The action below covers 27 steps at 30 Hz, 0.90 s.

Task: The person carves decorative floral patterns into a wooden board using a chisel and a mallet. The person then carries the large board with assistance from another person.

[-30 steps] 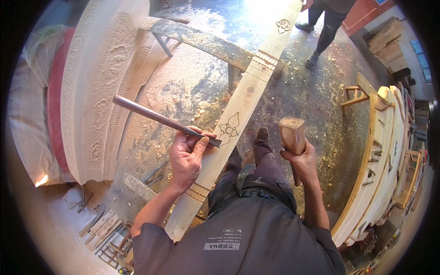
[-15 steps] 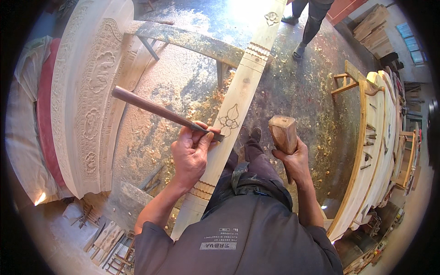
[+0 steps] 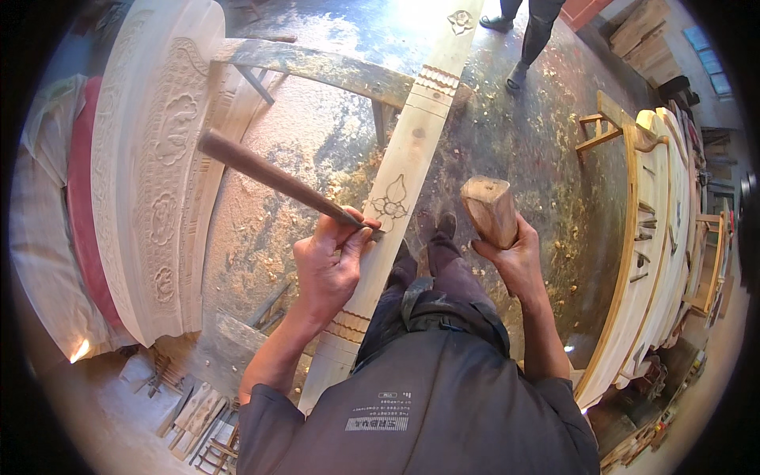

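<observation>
— Wood everywhere. What's the left hand (image 3: 328,265) doing, just left of centre?

— Curled round a chisel (image 3: 277,180), fingers pinching near the blade. Its dark handle slants up toward the upper left; the tip sits on the plank (image 3: 412,150), at the edge of a drawn flower motif (image 3: 389,202).

— And the right hand (image 3: 514,261)?

— Right of centre, closed tight on the handle of a mallet (image 3: 489,210). The blocky head stands up above the fist, just beside the plank, not touching the chisel.

— Where does that plank run?

— Diagonally, from the lower middle up to the top edge, resting on a trestle (image 3: 317,67) near the top. There's a notched band carved across it up there.

— Left side of the frame?

— A big curved carved panel (image 3: 158,174), pale, with flower reliefs.

— Anyone else?

— Someone's legs (image 3: 530,36) at the top. Curved boards (image 3: 657,237) lean along the right.
</observation>
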### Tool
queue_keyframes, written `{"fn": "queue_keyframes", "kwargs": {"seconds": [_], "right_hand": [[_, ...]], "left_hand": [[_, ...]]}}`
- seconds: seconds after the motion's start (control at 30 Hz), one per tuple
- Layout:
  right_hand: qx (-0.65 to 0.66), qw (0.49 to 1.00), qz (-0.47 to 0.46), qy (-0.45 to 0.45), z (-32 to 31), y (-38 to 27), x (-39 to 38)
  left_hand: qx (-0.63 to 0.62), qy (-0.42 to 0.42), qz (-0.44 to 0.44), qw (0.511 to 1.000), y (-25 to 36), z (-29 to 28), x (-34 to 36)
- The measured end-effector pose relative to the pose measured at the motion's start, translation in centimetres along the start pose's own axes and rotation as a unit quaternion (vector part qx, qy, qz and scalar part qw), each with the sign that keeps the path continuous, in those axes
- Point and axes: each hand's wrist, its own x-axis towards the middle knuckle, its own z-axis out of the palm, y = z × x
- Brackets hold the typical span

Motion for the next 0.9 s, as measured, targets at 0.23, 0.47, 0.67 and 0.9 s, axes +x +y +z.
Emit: {"fn": "queue_keyframes", "kwargs": {"seconds": [0.23,0.47,0.67,0.9], "right_hand": [[-0.022,0.999,-0.025,-0.01,0.1,-0.8,0.6],[-0.031,0.998,-0.055,-0.022,0.7,-2.0,1.3],[-0.081,0.99,-0.118,-0.012,1.0,-4.2,2.3],[-0.137,0.955,-0.263,-0.002,1.3,-11.3,3.9]], "left_hand": [[0.007,0.006,0.034,0.999,-0.4,0.0,0.1],[0.064,-0.012,0.039,0.997,0.9,0.1,0.3],[0.077,0.005,0.033,0.997,1.4,0.6,0.1],[0.075,0.02,0.054,0.996,0.3,0.9,-0.5]]}}
